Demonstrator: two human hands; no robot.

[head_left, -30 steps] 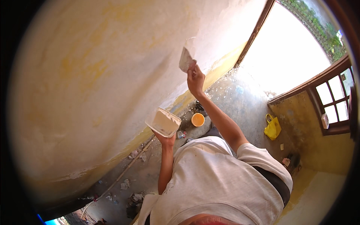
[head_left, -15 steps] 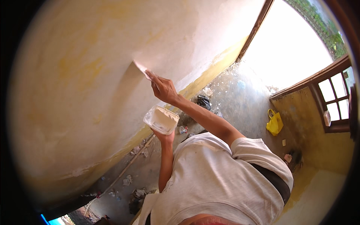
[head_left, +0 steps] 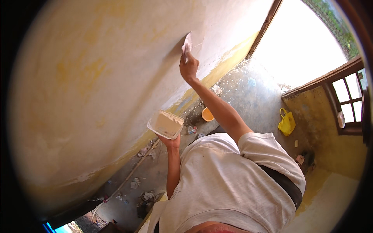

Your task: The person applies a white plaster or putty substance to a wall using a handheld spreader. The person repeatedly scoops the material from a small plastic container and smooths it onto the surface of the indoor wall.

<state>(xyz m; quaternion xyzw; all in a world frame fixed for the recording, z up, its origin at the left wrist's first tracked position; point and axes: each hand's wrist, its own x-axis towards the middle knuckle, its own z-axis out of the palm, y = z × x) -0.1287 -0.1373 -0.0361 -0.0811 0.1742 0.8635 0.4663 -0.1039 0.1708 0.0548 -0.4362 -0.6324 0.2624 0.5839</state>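
Observation:
My right hand (head_left: 189,70) is closed around a flat, pale putty knife (head_left: 187,42), its blade at the whitish wall (head_left: 128,66) and casting a long shadow. Whether the blade's whole edge touches the plaster I cannot tell. Lower down, my left hand (head_left: 171,142) grips a clear rectangular plastic tub (head_left: 166,125) from beneath. Pale putty coats the inside of the tub, thickest along its far side. Most of my left fingers are hidden under it.
Beyond my right forearm an orange bucket (head_left: 208,114) stands on the littered floor. A yellow bag (head_left: 286,122) lies by the far wall, below a brown-framed window (head_left: 349,97). A long pole (head_left: 130,175) and scraps lie along the wall's foot. A bright doorway opens at upper right.
My right hand has moved up and to the right along the wall with the putty knife. The orange bucket now shows beside my forearm. The tub has stayed almost in place.

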